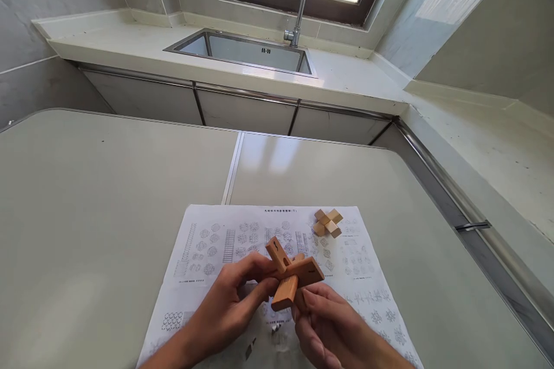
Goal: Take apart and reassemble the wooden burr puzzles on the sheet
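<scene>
Between my two hands, a little above a printed sheet, is a reddish-brown wooden burr puzzle (305, 272) made of crossed, interlocking bars with dark marks on some ends. My left hand (231, 302) pinches its left side between thumb and fingers. My right hand (331, 323) grips a lower bar from the right, its fingertips partly hidden behind the wood. A smaller, pale wooden burr puzzle (328, 223) lies on the sheet's upper right part, apart from both hands. Under everything, the white paper sheet (194, 294) carries rows of small line diagrams.
The paper lies on a pale table (108, 213) with a seam (234, 167) across it. Beyond the table are a counter (346, 78) with a steel sink (242, 49), a faucet (298, 17) and a window. Small dark and shiny bits (251, 349) lie near my wrists.
</scene>
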Tool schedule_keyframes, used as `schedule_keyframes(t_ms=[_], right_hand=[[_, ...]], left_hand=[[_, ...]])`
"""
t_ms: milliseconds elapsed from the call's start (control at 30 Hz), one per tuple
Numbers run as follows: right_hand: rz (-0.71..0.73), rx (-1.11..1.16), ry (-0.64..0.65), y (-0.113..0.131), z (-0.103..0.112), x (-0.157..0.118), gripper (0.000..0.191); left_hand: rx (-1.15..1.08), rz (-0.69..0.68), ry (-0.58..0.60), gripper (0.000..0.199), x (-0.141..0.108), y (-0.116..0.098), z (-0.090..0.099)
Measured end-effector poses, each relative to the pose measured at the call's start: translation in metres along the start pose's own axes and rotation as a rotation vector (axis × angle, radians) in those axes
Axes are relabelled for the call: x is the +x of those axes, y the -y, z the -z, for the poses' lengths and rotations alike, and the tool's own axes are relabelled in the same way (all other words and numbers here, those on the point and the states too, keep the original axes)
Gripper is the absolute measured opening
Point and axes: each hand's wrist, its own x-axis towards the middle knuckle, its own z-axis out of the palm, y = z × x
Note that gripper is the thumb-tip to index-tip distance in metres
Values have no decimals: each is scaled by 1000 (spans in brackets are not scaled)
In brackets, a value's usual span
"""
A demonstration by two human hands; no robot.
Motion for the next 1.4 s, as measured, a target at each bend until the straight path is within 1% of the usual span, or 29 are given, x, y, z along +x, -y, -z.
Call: schedule_keyframes(t_ms=[67, 133, 267, 333, 467, 567, 633, 700, 800, 833, 900, 967, 1067, 1133, 1233, 1400], right_hand=[[-16, -20, -4, 0, 0, 0, 48], [-8, -33, -35, 1, 0, 0, 49], [51, 1, -156, 8, -3, -1, 36], [59, -2, -222, 13, -5, -1, 35], [79, -75, -235, 17, -6, -2, 39], [123, -93, -282, 19, -6, -3, 37], [155, -98, -310, 23, -7, -3, 35], [198, -116, -300, 27, -9, -4, 35], [229, -140, -278, 33, -13, -5, 33], [224, -143, -279, 34, -15, -5, 34], [210, -142, -285, 35, -16, -6, 36], [207, -146, -269, 35, -16, -6, 35], [203, -170, -243, 34, -13, -7, 36], [199, -194, -230, 33, -11, -7, 39], [200, -216, -213, 33, -9, -7, 44], [212, -223, -216, 30, -5, -7, 49]], left_hand=[[6, -5, -12, 26, 0, 2, 0], [9, -22, -20, 25, -1, 4, 1], [-41, -15, -4, 25, -2, 7, 3], [-91, -6, 17, 28, -3, 6, 4], [-161, -32, 12, 30, -3, 2, 4], [-193, -17, 8, 30, -4, 0, 5], [-170, -2, -33, 32, -4, 0, 8], [-97, -3, -150, 35, -3, -1, 14], [74, -1, -415, 36, 1, -4, 28], [141, 7, -483, 37, 3, -6, 32], [250, 36, -565, 38, 7, -9, 41], [337, 73, -604, 39, 9, -9, 46], [480, 83, -598, 41, 12, -3, 51], [582, 45, -594, 40, 13, 4, 53], [727, -19, -629, 36, 15, 10, 58], [879, -51, -638, 33, 18, 11, 70]])
